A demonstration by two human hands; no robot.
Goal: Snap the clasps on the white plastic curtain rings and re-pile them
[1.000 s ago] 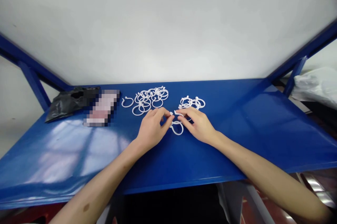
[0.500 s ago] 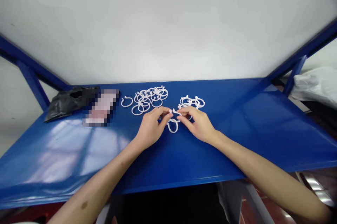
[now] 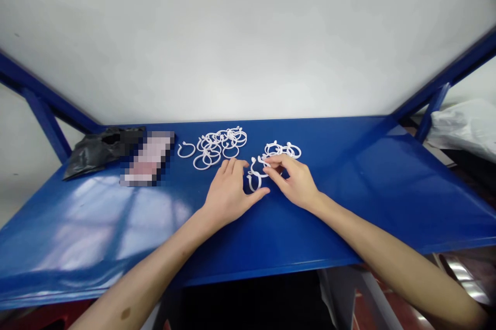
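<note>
A person's right hand (image 3: 296,180) pinches a white ring (image 3: 263,175) between thumb and fingertips over a blue tabletop (image 3: 310,237); the left hand (image 3: 228,193), thumb and fingers spread apart, stands just left of that ring. A second ring (image 3: 259,184) meets its near side, any link too small to tell. Just beyond it, a small cluster (image 3: 284,150) of rings crowds the right hand. Leftward lie a larger pile (image 3: 211,153) of rings, a pixelated flat object (image 3: 149,158) and, farthest, a black bag (image 3: 89,155).
</note>
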